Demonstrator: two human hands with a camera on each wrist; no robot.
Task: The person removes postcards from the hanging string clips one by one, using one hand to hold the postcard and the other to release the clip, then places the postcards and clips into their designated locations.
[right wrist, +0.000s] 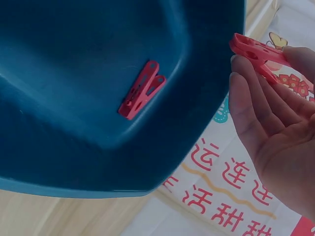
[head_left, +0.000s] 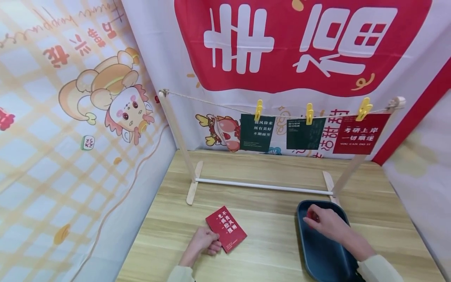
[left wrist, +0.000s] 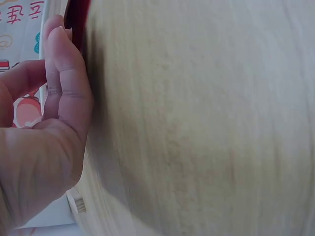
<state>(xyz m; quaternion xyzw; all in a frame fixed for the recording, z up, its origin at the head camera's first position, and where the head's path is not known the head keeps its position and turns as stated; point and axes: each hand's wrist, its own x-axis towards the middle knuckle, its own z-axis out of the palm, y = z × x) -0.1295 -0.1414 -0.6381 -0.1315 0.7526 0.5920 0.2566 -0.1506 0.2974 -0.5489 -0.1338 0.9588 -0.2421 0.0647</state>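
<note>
My left hand [head_left: 203, 239] pinches the lower left edge of a red card [head_left: 229, 233] with white writing, low over the wooden table. In the left wrist view only a dark red strip of the card [left wrist: 78, 22] shows beyond the fingertips. Over the far end of a dark blue tray [head_left: 324, 258], my right hand [head_left: 329, 224] holds a red clothespin [right wrist: 256, 53] between thumb and fingers, by its handle end. A second red clothespin [right wrist: 140, 93] lies on the tray's floor, seen in the right wrist view.
Behind stands a wooden rack with a white crossbar [head_left: 264, 186] and a sagging string [head_left: 215, 105]. Yellow clothespins hold two dark green cards [head_left: 256, 137] [head_left: 305, 137] and a red card [head_left: 359, 137] on it, towards the right. Printed cloth walls [head_left: 148, 203] border the table [head_left: 271, 223].
</note>
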